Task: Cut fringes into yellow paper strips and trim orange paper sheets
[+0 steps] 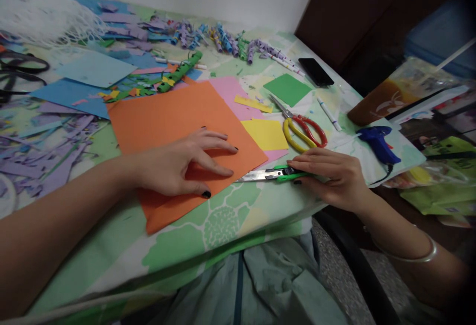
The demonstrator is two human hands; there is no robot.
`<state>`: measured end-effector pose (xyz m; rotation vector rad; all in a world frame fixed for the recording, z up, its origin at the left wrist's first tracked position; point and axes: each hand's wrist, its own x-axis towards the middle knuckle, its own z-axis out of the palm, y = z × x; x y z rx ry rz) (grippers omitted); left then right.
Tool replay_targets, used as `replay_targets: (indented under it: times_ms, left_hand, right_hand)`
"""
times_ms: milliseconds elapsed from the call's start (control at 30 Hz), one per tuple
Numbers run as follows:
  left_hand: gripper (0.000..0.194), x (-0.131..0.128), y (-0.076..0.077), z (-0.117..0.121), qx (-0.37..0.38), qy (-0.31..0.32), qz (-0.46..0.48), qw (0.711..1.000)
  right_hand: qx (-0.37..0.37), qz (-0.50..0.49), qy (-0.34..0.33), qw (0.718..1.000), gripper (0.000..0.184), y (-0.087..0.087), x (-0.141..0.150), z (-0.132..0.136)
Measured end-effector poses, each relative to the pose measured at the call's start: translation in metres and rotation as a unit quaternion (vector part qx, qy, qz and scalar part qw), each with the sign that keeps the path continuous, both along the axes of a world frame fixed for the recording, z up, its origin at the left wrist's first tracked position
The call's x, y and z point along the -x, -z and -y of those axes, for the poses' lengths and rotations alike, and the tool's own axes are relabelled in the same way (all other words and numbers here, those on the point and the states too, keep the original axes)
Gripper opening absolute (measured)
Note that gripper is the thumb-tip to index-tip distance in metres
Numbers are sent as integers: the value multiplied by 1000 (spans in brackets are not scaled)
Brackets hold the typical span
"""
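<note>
A large sheet of orange paper (171, 117) lies on the table in front of me, its near edge close to the table's front. My left hand (189, 161) rests on it with the fingers spread. To the right, my right hand (330, 174) grips the green handle of a utility knife (288, 173). The knife's long blade is out, and its tip meets the sheet's near right edge, where the paper hides the end. Yellow paper (266, 134) and pink paper (232, 92) show beyond the sheet. Scissors (297, 124) with red and yellow handles lie just past the knife.
Rolled paper pieces (223, 40) line the back of the table. Purple scraps (40, 151) and glasses (22, 75) lie at left. At right are a green square (287, 89), a phone (316, 72), a marker (329, 113), a blue glue gun (381, 144) and a drink cup (386, 97).
</note>
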<state>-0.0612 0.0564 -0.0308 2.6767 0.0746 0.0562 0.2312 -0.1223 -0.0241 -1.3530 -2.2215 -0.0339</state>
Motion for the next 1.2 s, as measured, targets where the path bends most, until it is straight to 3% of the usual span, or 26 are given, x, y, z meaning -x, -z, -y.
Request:
replay_targets:
  times_ms: [233, 533, 1200]
  left_hand:
    - [45, 0, -3, 0, -14, 2, -36, 999]
    - [55, 4, -8, -1, -69, -47, -98, 992]
    - [74, 4, -15, -3, -45, -44, -132, 989]
  right_hand:
    - [-4, 2, -6, 1000, 26, 0, 0, 4]
    - [-5, 4, -1, 1000, 22, 1, 6, 9]
    - [-2, 10, 24, 1000, 31, 1, 10, 13]
